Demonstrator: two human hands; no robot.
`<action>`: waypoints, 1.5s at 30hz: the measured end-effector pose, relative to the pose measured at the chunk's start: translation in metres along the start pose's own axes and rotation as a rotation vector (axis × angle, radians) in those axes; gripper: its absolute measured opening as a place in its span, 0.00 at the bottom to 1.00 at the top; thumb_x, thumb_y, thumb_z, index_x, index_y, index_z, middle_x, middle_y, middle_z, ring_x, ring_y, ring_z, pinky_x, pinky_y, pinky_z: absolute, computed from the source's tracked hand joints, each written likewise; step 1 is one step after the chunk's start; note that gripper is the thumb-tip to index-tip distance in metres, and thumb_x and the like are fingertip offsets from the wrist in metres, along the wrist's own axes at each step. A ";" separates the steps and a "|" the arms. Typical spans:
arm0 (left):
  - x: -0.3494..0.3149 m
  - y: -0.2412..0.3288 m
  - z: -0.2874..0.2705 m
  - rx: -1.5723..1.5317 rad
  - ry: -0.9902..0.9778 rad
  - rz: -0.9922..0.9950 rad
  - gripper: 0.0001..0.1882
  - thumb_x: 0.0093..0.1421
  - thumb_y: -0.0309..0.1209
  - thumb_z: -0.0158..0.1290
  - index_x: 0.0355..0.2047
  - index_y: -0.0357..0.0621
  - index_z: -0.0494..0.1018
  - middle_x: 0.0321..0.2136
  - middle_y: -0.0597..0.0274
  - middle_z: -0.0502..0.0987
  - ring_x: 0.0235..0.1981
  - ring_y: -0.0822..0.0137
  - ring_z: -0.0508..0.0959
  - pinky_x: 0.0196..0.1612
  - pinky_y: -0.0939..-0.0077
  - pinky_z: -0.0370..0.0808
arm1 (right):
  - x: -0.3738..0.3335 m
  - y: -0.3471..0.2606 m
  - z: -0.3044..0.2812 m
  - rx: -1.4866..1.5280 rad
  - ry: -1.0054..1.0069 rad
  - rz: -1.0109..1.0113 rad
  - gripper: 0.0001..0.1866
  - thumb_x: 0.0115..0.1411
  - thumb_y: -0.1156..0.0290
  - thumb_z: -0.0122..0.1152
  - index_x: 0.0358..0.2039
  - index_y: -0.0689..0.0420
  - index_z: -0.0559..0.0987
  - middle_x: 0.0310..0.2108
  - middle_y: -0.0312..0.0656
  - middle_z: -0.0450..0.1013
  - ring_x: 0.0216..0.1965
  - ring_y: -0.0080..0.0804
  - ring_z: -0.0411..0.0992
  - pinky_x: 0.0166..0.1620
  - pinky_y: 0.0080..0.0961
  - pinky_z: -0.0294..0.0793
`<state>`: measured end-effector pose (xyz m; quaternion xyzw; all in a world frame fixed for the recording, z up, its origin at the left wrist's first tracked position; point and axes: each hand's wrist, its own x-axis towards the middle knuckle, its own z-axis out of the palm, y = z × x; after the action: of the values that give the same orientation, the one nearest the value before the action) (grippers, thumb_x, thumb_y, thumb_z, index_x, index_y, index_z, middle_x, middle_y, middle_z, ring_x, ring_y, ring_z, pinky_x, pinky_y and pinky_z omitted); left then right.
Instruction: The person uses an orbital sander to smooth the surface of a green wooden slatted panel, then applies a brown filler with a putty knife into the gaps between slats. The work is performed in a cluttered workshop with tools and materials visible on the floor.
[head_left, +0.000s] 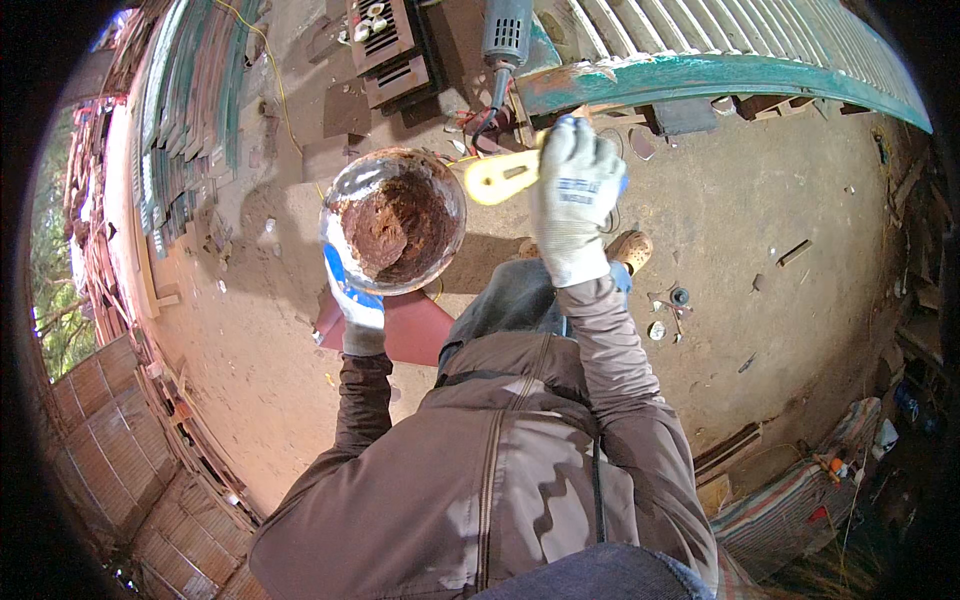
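Bowl (372, 174), round, whitish and stained brown on the inner wall, sits left of center, in front of the person, well above the floor. Thick brown paste (385, 230) heaped inside. Left hand (350, 288), in a white-and-blue work glove, is clamped on the bowl's near-left side; fingers underneath mostly hidden. Right hand (580, 190), same kind of glove, slightly blurred, is closed around a flat yellow slotted handle (500, 178). Slotted end points left, just beside the bowl's right rim; can't tell if they touch. Can't make out the tool's working end either.

Dark red sheet (405, 332) below the bowl, partly covered by the left glove. Beyond the hands: gray corded power tool (508, 38), brown louvered panels (388, 48) to its left, green-framed slatted panel (690, 82) to its right. Stacked long boards (190, 120) far left. Tan clog (634, 248) right of the knees.
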<state>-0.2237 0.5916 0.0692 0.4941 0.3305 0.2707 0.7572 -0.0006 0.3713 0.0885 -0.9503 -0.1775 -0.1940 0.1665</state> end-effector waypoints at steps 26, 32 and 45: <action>0.007 -0.007 -0.034 0.080 0.064 0.037 0.35 0.73 0.53 0.41 0.73 0.48 0.56 0.72 0.57 0.59 0.71 0.51 0.60 0.72 0.48 0.59 | -0.024 -0.005 0.008 0.205 0.022 -0.105 0.20 0.58 0.67 0.58 0.50 0.58 0.76 0.50 0.44 0.75 0.43 0.40 0.71 0.45 0.43 0.69; -0.005 0.003 -0.019 -0.022 0.106 -0.062 0.33 0.74 0.52 0.40 0.73 0.50 0.56 0.72 0.58 0.59 0.71 0.53 0.60 0.73 0.50 0.58 | -0.087 0.030 0.036 0.778 0.142 0.082 0.20 0.65 0.77 0.59 0.59 0.60 0.75 0.58 0.49 0.74 0.53 0.43 0.76 0.56 0.37 0.74; 0.015 0.006 -0.061 -0.045 -0.053 -0.275 0.38 0.72 0.59 0.38 0.74 0.52 0.53 0.73 0.58 0.55 0.72 0.52 0.58 0.73 0.49 0.57 | -0.059 -0.006 0.071 1.088 0.407 0.623 0.19 0.71 0.72 0.56 0.60 0.64 0.74 0.56 0.52 0.76 0.54 0.43 0.77 0.58 0.34 0.74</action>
<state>-0.2613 0.6395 0.0537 0.4341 0.3690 0.1584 0.8065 -0.0319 0.3877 0.0024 -0.6819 0.0681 -0.1951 0.7017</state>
